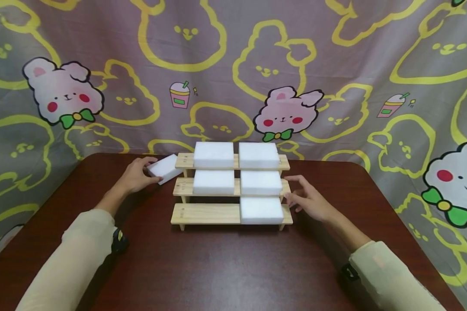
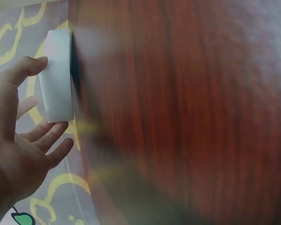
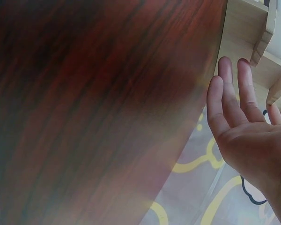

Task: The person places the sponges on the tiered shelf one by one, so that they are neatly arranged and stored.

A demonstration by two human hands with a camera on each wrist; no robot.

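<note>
My left hand (image 1: 137, 176) pinches a white foam block (image 1: 165, 169) between thumb and fingertips, just off the left end of a three-step wooden rack (image 1: 206, 213). In the left wrist view the thumb lies on the face of that block (image 2: 57, 77) and fingertips meet its lower end. Two white blocks sit on the top step, two on the middle one and a single block (image 1: 261, 211) on the right of the bottom step, whose left half is bare wood. At the rack's right end, my right hand (image 1: 313, 202) has loosely extended fingers beside the step ends.
Under the rack is a dark red-brown table (image 1: 225, 268) with rounded far corners. A curtain (image 1: 218, 86) printed with cartoon bears and rabbits hangs right behind it and down both sides.
</note>
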